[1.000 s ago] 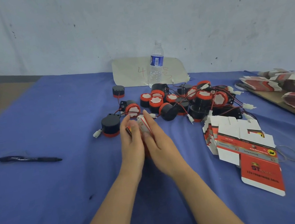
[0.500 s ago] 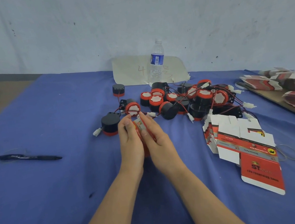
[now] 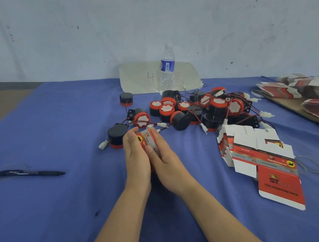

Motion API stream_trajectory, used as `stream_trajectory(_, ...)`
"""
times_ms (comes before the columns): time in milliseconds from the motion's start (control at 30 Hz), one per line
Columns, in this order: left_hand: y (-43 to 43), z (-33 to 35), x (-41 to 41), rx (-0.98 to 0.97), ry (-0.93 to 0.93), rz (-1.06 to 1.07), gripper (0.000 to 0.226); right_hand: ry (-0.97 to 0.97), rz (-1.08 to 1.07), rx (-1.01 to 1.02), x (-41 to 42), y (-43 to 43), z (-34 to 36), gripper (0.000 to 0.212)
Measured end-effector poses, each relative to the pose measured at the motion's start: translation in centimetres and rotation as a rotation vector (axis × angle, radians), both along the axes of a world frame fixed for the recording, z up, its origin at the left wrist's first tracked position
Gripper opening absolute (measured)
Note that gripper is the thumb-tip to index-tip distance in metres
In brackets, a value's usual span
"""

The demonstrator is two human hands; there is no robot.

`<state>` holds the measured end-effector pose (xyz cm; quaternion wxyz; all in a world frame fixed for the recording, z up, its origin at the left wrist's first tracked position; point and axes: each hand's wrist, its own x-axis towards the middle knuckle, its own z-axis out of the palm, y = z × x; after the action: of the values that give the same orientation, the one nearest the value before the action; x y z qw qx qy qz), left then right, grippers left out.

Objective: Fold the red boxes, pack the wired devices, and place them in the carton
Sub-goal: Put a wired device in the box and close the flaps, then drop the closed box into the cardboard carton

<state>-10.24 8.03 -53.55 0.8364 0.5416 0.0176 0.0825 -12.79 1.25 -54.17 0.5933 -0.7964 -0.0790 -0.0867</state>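
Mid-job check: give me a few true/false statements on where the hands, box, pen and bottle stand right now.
1. The left hand and right hand hold one box between them. True.
2. The pen lies right of the hands. False: it lies to their left, on the cloth.
3. The bottle stands upright behind the devices. True.
4. The blanks right of the hands are folded into boxes. False: they lie flat, unfolded.
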Motion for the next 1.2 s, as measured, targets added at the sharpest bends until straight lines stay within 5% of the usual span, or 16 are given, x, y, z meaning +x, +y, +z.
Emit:
stream_trajectory(200,-0.1,1.3,-0.8,0.133,-0.042,0.088,0.007,0.008,0.075,0.079,-0.4,-1.1,1.4,0.053)
stream_trajectory(267,-0.2,2.4,-1.6,0.106,-0.113,0.038,0.016,-0.005,0.057,0.112,-1.3,-2.5,2.8,0.051)
stream_trajectory(400,-3.1,6.7,-3.1,0.259,-0.210,-0.198,0.056,-0.163,-0.295,-0.111,-5.0,-7.6,6.8,0.047)
stream_trajectory(500,-9.9,10.5,-5.7,0.386,-0.239,-0.366,0.036,-0.305,-0.573,-0.241,-10.2,-13.0,10.4,0.041)
stream_trajectory(633,-22.4,15.0,-13.7,0.196,-0.259,-0.677,0.011,-0.357,-0.988,-0.408,-20.1,-21.0,15.0,0.042)
stream_trajectory(767,-32.7,16.1,-25.4,0.201,-0.319,-1.019,0.025,-0.166,-1.389,-0.506,-31.5,-26.9,16.8,0.044)
stream_trajectory(900,-37.0,14.6,-33.3,0.553,-0.498,-1.274,0.046,0.277,-1.597,-0.523,-39.7,-29.4,16.3,0.046)
stream_trajectory(967,-37.1,14.1,-34.4,0.525,-0.501,-1.276,0.046,0.327,-1.628,-0.518,-41.0,-29.7,15.6,0.046)
stream_trajectory(1200,-31.8,13.0,-24.9,0.226,-0.503,-0.692,0.018,-0.374,-1.365,-0.197,-32.2,-25.9,13.8,0.028)
